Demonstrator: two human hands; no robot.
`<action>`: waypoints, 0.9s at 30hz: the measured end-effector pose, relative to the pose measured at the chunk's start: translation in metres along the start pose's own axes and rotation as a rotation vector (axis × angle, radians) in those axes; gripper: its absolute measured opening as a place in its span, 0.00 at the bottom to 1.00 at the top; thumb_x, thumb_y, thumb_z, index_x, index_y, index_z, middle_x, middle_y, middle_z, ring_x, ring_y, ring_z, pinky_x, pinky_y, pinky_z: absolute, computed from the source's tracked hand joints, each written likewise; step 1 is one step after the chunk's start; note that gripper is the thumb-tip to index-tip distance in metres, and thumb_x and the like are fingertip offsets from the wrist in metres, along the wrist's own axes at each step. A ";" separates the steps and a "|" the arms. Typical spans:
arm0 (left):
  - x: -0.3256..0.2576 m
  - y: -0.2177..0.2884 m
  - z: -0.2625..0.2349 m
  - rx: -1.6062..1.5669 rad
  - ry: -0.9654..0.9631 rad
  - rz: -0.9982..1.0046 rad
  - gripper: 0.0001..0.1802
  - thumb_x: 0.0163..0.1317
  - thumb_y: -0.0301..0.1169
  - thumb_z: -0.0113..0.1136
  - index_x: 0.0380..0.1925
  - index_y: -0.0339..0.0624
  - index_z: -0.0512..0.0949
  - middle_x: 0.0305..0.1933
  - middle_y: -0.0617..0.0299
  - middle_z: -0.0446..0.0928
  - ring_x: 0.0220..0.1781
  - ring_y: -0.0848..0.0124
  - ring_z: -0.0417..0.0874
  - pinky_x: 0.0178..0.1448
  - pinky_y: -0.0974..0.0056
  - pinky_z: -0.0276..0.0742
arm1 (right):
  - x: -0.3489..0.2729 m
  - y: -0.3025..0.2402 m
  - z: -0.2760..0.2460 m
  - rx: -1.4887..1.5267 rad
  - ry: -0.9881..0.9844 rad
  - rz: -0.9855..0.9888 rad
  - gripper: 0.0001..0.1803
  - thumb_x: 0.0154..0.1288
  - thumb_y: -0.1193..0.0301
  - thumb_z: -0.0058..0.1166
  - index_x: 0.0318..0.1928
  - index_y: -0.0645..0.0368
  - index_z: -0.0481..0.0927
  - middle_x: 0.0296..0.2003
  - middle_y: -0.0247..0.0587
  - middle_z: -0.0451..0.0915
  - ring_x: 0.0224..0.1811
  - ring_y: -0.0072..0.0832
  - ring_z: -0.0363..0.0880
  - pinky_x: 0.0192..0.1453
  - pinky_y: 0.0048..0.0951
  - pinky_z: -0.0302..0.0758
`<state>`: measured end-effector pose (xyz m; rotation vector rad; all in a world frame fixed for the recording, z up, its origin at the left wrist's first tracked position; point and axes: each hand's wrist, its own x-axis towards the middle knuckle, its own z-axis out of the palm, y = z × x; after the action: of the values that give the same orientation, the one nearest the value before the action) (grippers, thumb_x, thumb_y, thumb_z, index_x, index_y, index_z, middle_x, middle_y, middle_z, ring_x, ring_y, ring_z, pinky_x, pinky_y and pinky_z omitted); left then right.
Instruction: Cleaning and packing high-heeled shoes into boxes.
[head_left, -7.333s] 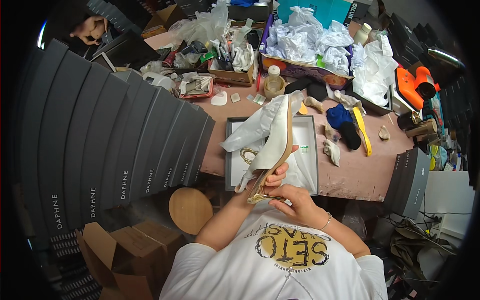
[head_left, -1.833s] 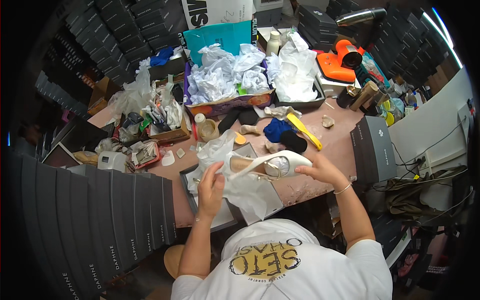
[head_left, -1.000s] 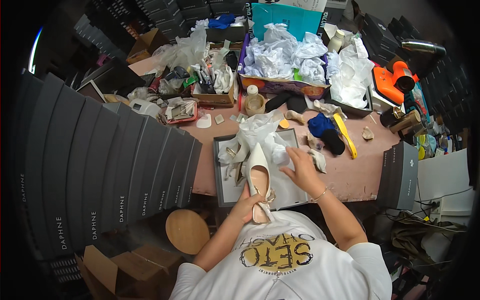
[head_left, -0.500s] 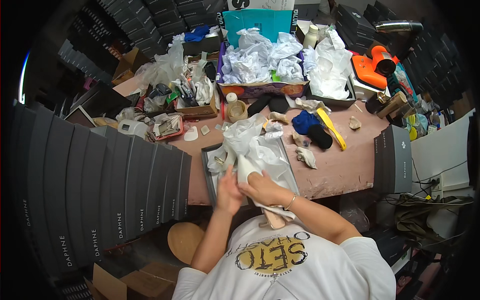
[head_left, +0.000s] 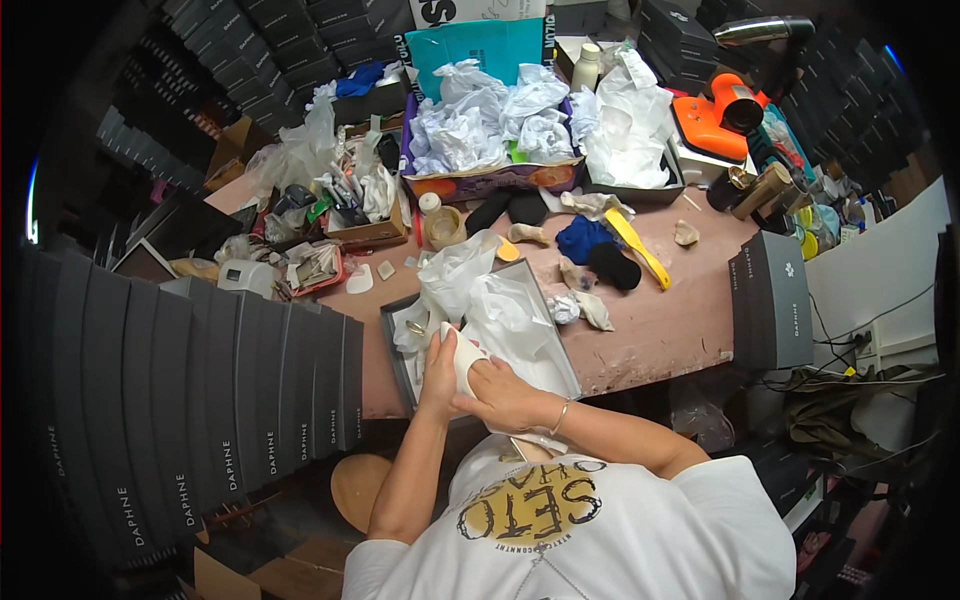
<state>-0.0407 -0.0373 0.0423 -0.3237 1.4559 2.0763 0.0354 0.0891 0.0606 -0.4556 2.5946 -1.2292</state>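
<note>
A white pointed shoe [head_left: 464,356] lies between my two hands, over the near edge of an open grey shoe box [head_left: 566,362]. My left hand [head_left: 437,372] wraps the shoe's left side near the toe. My right hand [head_left: 508,396] grips it from the right, with its fingers at the shoe's opening. The heel end points back toward my shirt and is mostly hidden by my right hand and wrist. White tissue paper [head_left: 510,318] fills the box. A small gold-coloured piece [head_left: 415,327] shows in the box at the left.
Stacked dark shoe boxes [head_left: 210,400] stand at the left, more [head_left: 775,300] at the right. A carton of crumpled paper [head_left: 490,182] sits at the back. Beyond the open box lie a yellow-handled tool [head_left: 638,248], dark and blue cloth pads [head_left: 612,264] and a paper ball [head_left: 563,308].
My left hand has closed around the toe, where it was looser before. A crumpled paper ball has shifted nearer, to beside the box's right side. The view has moved slightly.
</note>
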 end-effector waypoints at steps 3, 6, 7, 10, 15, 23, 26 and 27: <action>-0.003 -0.004 0.001 -0.023 -0.018 0.028 0.21 0.72 0.42 0.45 0.57 0.41 0.65 0.39 0.52 0.76 0.38 0.64 0.81 0.44 0.59 0.81 | -0.044 -0.014 -0.014 0.131 0.064 -0.094 0.39 0.71 0.44 0.33 0.57 0.73 0.67 0.58 0.61 0.67 0.60 0.50 0.67 0.61 0.49 0.60; -0.004 -0.005 0.012 -0.029 -0.064 0.015 0.24 0.71 0.40 0.47 0.61 0.40 0.61 0.47 0.50 0.75 0.46 0.63 0.80 0.49 0.57 0.79 | -0.060 -0.009 -0.042 0.143 -0.136 -0.015 0.37 0.68 0.46 0.43 0.61 0.69 0.66 0.61 0.59 0.66 0.63 0.47 0.66 0.60 0.48 0.62; -0.009 -0.009 0.018 -0.024 0.008 0.106 0.26 0.70 0.38 0.50 0.62 0.39 0.59 0.50 0.50 0.73 0.49 0.64 0.78 0.52 0.58 0.77 | -0.066 -0.007 -0.041 0.106 -0.090 -0.047 0.37 0.67 0.47 0.46 0.60 0.69 0.66 0.61 0.59 0.67 0.62 0.47 0.67 0.60 0.48 0.62; -0.041 -0.031 0.051 -0.025 0.142 0.203 0.35 0.63 0.32 0.62 0.65 0.37 0.54 0.61 0.52 0.64 0.61 0.65 0.68 0.63 0.61 0.67 | -0.070 -0.002 -0.047 0.087 -0.019 -0.065 0.37 0.63 0.51 0.55 0.60 0.68 0.65 0.57 0.57 0.71 0.61 0.48 0.69 0.61 0.49 0.62; -0.059 -0.047 0.058 -0.178 0.123 0.053 0.30 0.64 0.29 0.55 0.64 0.46 0.56 0.58 0.54 0.66 0.58 0.63 0.72 0.60 0.59 0.72 | -0.066 0.013 -0.051 0.137 -0.113 -0.044 0.38 0.65 0.48 0.49 0.64 0.64 0.60 0.61 0.57 0.67 0.61 0.50 0.67 0.64 0.57 0.57; -0.053 -0.046 0.056 -0.376 0.138 -0.015 0.26 0.69 0.41 0.49 0.63 0.45 0.60 0.59 0.58 0.69 0.61 0.64 0.71 0.65 0.59 0.68 | -0.027 0.021 -0.041 0.080 -0.062 -0.045 0.33 0.71 0.48 0.33 0.59 0.65 0.64 0.55 0.58 0.65 0.61 0.49 0.64 0.64 0.59 0.54; -0.016 -0.026 0.024 -0.464 -0.059 -0.161 0.28 0.70 0.51 0.41 0.60 0.41 0.64 0.50 0.55 0.75 0.51 0.62 0.78 0.58 0.56 0.74 | -0.035 0.019 -0.023 0.096 -0.053 -0.088 0.36 0.70 0.45 0.33 0.63 0.64 0.62 0.60 0.57 0.62 0.65 0.50 0.60 0.67 0.65 0.49; -0.005 -0.021 0.020 -0.431 0.024 -0.238 0.27 0.71 0.49 0.42 0.60 0.41 0.64 0.49 0.55 0.75 0.50 0.62 0.78 0.55 0.55 0.76 | -0.031 0.018 -0.023 0.100 -0.068 -0.109 0.37 0.70 0.44 0.33 0.64 0.64 0.61 0.60 0.57 0.61 0.66 0.50 0.60 0.67 0.67 0.48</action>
<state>-0.0219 -0.0154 0.0359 -0.6569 0.9173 2.1747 0.0530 0.1276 0.0625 -0.6149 2.4674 -1.3470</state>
